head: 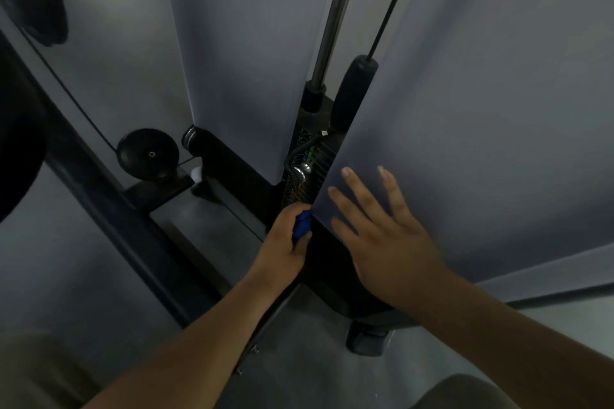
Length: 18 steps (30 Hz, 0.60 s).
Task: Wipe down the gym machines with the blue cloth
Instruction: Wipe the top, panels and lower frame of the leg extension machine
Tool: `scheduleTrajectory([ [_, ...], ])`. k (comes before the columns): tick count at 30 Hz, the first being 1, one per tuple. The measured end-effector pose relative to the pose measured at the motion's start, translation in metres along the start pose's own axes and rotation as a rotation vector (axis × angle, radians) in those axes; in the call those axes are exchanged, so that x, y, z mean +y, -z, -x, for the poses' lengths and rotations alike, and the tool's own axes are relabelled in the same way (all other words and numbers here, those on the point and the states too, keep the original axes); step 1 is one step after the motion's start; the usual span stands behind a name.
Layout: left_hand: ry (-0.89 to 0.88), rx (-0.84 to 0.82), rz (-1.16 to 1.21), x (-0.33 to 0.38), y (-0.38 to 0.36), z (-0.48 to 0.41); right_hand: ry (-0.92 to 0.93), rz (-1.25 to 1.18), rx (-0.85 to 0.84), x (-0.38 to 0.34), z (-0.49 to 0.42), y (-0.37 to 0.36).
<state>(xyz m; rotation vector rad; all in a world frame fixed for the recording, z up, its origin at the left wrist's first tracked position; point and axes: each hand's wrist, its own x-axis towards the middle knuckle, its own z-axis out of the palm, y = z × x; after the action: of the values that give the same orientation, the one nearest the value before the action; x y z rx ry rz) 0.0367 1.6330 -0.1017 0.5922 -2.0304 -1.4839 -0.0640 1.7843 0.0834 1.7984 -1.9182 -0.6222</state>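
No text, number or brand is legible on the dim gym machine (465, 109), its weight stack (314, 163) markings too blurred.

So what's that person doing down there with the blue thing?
A person is cleaning. Their left hand grips a bunched blue cloth and holds it at the dark gap beside the black weight stack. Their right hand lies flat, fingers spread, on the large grey panel of the gym machine.
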Motion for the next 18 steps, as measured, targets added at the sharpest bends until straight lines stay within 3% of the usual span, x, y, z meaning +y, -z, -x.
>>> scheduleTrajectory([
  [7, 0.095, -0.088, -0.052, -0.024, -0.009, 0.003, 0.025, 0.025, -0.063, -0.011, -0.008, -0.009],
  [12, 0.114, -0.028, -0.033, -0.029, -0.014, 0.003, 0.008, -0.005, -0.03, -0.011, -0.007, -0.012],
  [18, 0.228, -0.167, -0.167, -0.06, -0.01, 0.004, -0.003, -0.025, -0.064, -0.017, -0.009, -0.015],
])
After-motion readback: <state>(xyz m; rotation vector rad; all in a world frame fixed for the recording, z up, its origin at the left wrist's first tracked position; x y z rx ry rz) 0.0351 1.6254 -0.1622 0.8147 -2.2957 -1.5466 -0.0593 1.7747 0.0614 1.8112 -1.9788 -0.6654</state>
